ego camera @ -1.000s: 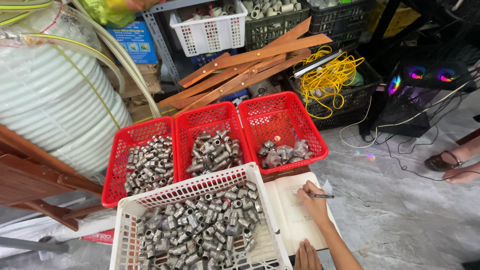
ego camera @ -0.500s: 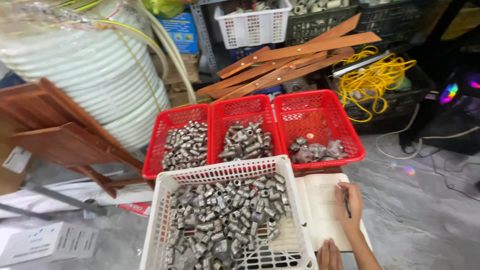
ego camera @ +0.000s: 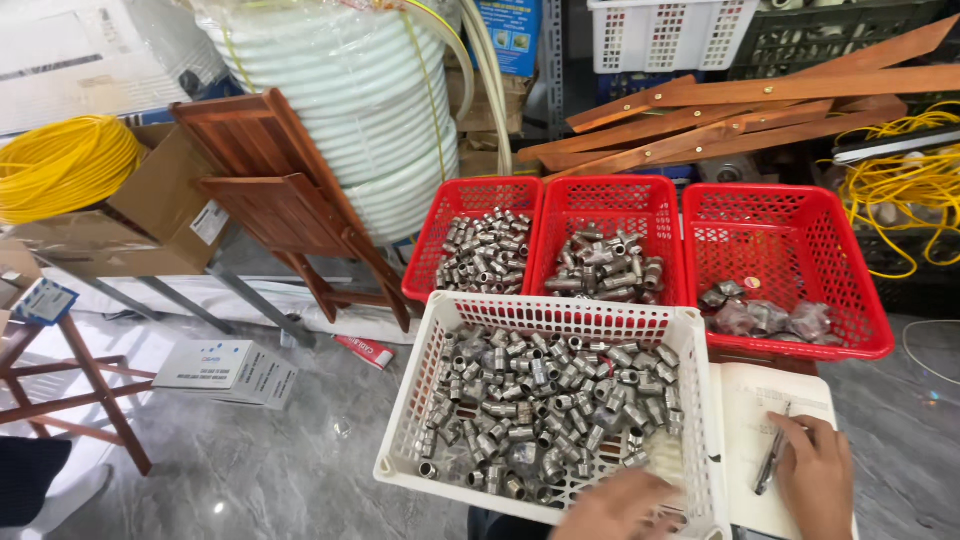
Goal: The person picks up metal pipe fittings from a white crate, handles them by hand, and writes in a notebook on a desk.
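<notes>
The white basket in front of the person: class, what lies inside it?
The white basket holds a heap of small silver metal pipe fittings. The left hand reaches over its near edge, covering some. The basket's floor is mostly hidden beneath the heap.

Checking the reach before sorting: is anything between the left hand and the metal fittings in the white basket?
Nothing visible. The left hand sits at the white basket near rim, right over the metal fittings. The right hand holds a pen on the notebook.

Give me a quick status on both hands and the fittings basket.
Right hand holds slim dark pen on open notebook. Left hand, blurred, over white plastic basket of silver metal fittings. Nothing blocking.
</notes>
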